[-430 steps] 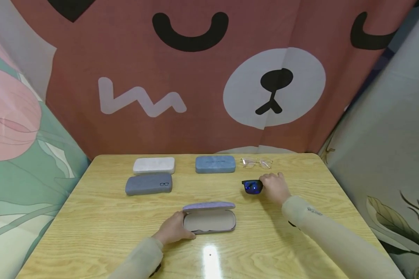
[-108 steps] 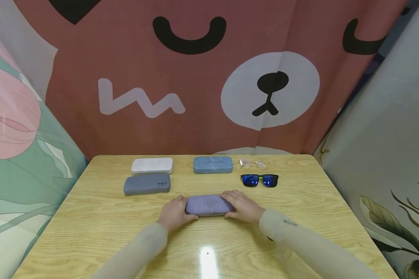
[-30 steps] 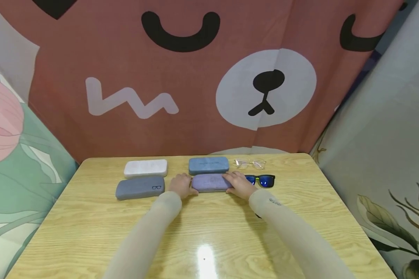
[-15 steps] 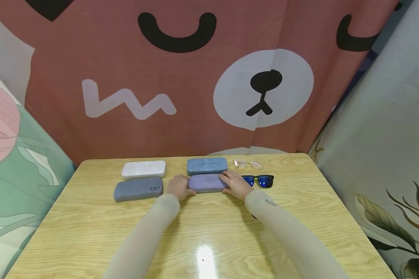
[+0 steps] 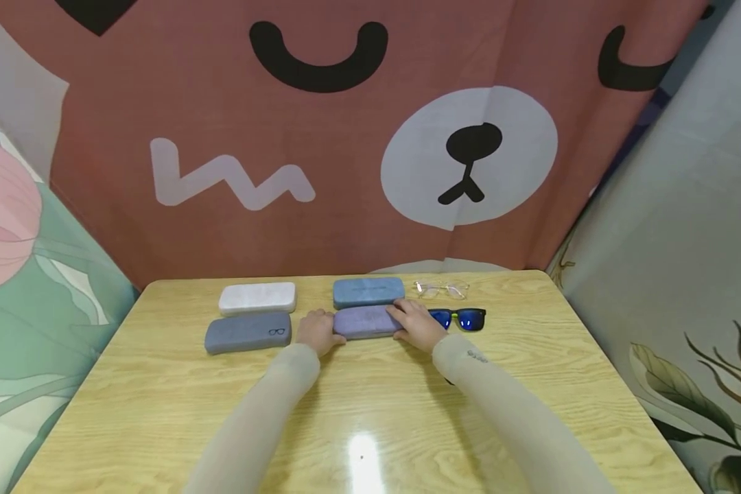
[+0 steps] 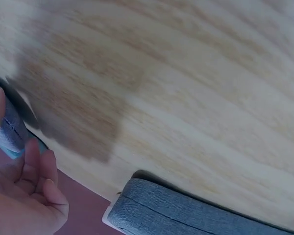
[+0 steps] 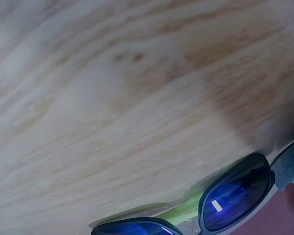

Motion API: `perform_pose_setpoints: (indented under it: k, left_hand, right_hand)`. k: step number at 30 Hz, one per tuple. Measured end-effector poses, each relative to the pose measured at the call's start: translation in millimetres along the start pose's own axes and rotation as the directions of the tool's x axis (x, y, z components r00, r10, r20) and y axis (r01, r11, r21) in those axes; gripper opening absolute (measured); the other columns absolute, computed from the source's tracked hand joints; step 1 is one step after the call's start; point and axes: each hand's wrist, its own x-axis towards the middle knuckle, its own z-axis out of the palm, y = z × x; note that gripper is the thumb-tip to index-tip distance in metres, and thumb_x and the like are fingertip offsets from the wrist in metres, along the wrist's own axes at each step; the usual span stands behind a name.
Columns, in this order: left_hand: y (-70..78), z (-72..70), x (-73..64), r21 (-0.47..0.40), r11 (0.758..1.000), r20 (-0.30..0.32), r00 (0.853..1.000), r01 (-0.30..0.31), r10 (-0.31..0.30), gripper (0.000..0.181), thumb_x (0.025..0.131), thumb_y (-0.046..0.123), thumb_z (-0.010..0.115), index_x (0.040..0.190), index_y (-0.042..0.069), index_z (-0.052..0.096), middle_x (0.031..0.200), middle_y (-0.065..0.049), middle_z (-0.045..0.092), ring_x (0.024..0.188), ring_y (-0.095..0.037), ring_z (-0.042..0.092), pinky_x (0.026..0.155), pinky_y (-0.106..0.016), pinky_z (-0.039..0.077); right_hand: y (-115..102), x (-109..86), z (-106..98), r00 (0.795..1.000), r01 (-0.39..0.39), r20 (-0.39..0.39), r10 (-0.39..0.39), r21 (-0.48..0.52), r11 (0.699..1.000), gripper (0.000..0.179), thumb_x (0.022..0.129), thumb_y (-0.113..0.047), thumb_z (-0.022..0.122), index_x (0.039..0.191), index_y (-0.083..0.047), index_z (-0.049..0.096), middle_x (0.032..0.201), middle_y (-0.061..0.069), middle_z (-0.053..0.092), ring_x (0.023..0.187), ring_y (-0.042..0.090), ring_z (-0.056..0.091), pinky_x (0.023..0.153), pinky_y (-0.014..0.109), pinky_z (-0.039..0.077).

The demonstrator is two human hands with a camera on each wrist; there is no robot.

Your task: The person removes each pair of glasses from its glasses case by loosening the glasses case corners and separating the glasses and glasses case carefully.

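Observation:
A closed purple glasses case (image 5: 366,322) lies on the table just in front of a blue glasses case (image 5: 368,291). My left hand (image 5: 317,331) grips its left end, thumb toward the front; the left wrist view shows that hand (image 6: 24,196) with bent fingers at the case (image 6: 11,127). At the other end my right hand (image 5: 417,324) holds the case, fingers over its top and thumb at the front. Right beside this hand lie blue-lensed sunglasses (image 5: 471,319), partly hidden by it. Their lenses (image 7: 237,196) appear in the right wrist view, with only a sliver of hand.
Clear-lensed eyeglasses (image 5: 441,289) lie behind the sunglasses. To the left, a white glasses case (image 5: 258,298) stands behind a grey-blue one (image 5: 248,332) with a small glasses print. The wooden table (image 5: 321,425) meets a printed curtain (image 5: 321,240) at the back.
Earlier the purple case stood open under my left hand while my right held the sunglasses. Later it was shut, sunglasses lying on the table; both hands then moved it back beside the blue case.

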Motion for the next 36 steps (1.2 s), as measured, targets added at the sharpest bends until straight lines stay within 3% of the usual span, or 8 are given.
perform_pose_setpoints:
  k: [6,14,19,26,31,36]
  left_hand:
    - [-1.9,-4.9,-6.7,0.025,1.000,-0.022,1.000,-0.013,0.013,0.057,0.078,0.037,0.081,0.110,-0.007,0.064,0.100,-0.018,0.061,0.097,-0.036,0.057,0.087,-0.048,0.048]
    - [-9.1,-22.0,-24.1,0.068,0.994,-0.104,0.990,-0.087,0.094,0.058,0.080,0.033,0.079,0.115,-0.009,0.062,0.101,-0.019,0.062,0.096,-0.035,0.059,0.083,-0.047,0.050]
    - [-22.4,-31.3,-36.5,0.061,0.996,-0.090,0.994,-0.063,0.068,0.062,0.082,0.032,0.078,0.122,-0.011,0.058,0.111,-0.022,0.060,0.104,-0.039,0.055,0.086,-0.050,0.048]
    - [-48.9,-43.8,-50.3,0.046,0.999,-0.159,0.987,-0.008,0.015,0.060,0.078,0.030,0.081,0.118,-0.009,0.058,0.112,-0.023,0.056,0.105,-0.041,0.050,0.086,-0.053,0.044]
    - [-67.5,-55.7,-60.5,0.047,0.999,-0.116,0.993,0.007,-0.002,0.055,0.078,0.027,0.081,0.112,-0.008,0.056,0.110,-0.025,0.054,0.104,-0.043,0.048,0.087,-0.056,0.042]
    - [-84.2,-63.7,-70.2,0.046,0.997,-0.070,0.996,0.054,-0.051,0.062,0.080,0.028,0.080,0.119,-0.010,0.052,0.115,-0.029,0.051,0.110,-0.047,0.046,0.092,-0.060,0.038]
  right_hand:
    - [-4,-0.1,-3,1.000,-0.020,-0.011,0.020,0.016,1.000,0.060,0.085,-0.021,0.076,0.136,0.000,0.053,0.132,0.024,0.050,0.123,0.039,0.047,0.104,0.051,0.038]
    - [-7,-2.0,-3,1.000,0.012,-0.018,-0.012,0.000,1.000,0.058,0.085,-0.022,0.076,0.134,0.001,0.055,0.131,0.022,0.051,0.120,0.037,0.048,0.104,0.050,0.038]
    - [-10,-4.6,-2,0.998,0.036,-0.054,-0.036,-0.008,0.999,0.052,0.085,-0.020,0.076,0.129,0.001,0.058,0.127,0.021,0.053,0.116,0.037,0.051,0.101,0.051,0.040]
    - [-23,-2.5,-3,0.994,0.079,-0.083,-0.076,0.033,0.996,0.048,0.087,-0.018,0.074,0.127,0.003,0.059,0.125,0.020,0.054,0.116,0.037,0.051,0.098,0.052,0.042]
    - [-33,3.6,-4,0.995,0.072,-0.076,-0.071,0.007,0.997,0.049,0.087,-0.020,0.075,0.127,0.002,0.059,0.125,0.019,0.054,0.117,0.035,0.051,0.100,0.050,0.041]
    - [-46,11.5,-5,0.995,0.069,-0.077,-0.069,0.001,0.998,0.050,0.087,-0.023,0.075,0.128,0.001,0.058,0.124,0.018,0.055,0.117,0.034,0.051,0.102,0.047,0.040]
